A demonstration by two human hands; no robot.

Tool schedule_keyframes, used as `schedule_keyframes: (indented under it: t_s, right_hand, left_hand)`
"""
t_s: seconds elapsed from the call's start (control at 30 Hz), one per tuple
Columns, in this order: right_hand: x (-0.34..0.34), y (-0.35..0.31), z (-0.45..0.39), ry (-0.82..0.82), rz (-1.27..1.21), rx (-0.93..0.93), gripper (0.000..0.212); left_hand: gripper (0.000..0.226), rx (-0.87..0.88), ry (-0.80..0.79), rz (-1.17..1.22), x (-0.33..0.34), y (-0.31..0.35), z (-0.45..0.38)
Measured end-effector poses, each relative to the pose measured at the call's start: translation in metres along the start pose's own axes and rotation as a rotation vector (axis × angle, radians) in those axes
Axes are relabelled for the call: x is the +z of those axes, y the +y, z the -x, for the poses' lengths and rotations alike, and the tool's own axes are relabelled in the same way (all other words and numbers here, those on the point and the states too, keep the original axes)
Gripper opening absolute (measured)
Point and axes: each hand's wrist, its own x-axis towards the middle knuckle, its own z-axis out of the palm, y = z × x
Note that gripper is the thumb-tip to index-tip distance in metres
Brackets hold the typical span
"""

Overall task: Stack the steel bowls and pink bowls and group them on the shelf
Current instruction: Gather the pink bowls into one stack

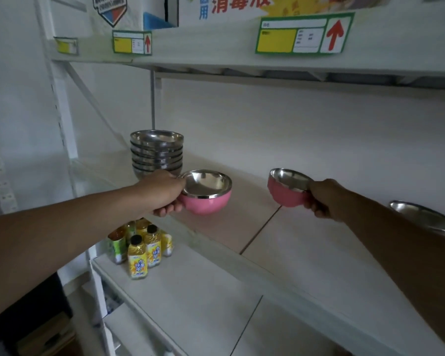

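A stack of several steel bowls (156, 152) stands at the back left of the middle shelf (306, 263). My left hand (162, 192) grips the near rim of a pink bowl with a steel lining (207, 192), held just above the shelf, right of the stack. My right hand (324, 199) holds a second pink bowl (287, 187) by its right side, raised and tilted a little, about a bowl's width to the right of the first. Another steel bowl (423, 215) lies on the shelf at the far right, partly hidden by my right forearm.
Several yellow drink bottles (139, 250) stand on the lower shelf beneath my left hand. The upper shelf edge carries price labels (305, 34) and holds boxes (216, 9). A white upright post (62, 104) frames the left side.
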Motion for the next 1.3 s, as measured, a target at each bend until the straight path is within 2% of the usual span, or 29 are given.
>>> schedule_keyframes:
  t_s: [0.17,0.47,0.7,0.87,1.1,1.2,1.3]
  right_hand:
    - [0.002,0.010,0.057,-0.009,0.021,0.005,0.030]
    - [0.001,0.036,0.132,0.083,-0.021,0.025,0.039]
    - [0.009,0.040,0.144,0.015,-0.030,-0.009,0.048]
    - [0.001,0.048,0.152,0.005,-0.036,-0.003,0.065]
    - [-0.045,0.075,0.167,0.022,-0.079,-0.006,0.043]
    - [-0.058,0.082,0.173,0.025,-0.100,-0.056,0.030]
    - [-0.063,0.088,0.178,0.019,-0.100,-0.102,0.025]
  left_hand:
    - [0.044,-0.005,-0.024,0.074,0.007,-0.005,-0.008]
    - [0.037,0.087,-0.092,0.192,0.039,-0.001,-0.006]
    - [0.035,0.157,-0.093,0.194,0.043,0.044,0.017]
    - [0.032,0.157,-0.120,0.158,0.059,0.084,0.028]
    - [0.030,0.187,-0.171,0.029,0.099,0.107,0.035]
    - [0.035,0.270,-0.146,-0.089,0.112,0.105,0.031]
    - [0.044,0.352,-0.086,-0.201,0.120,0.100,0.028]
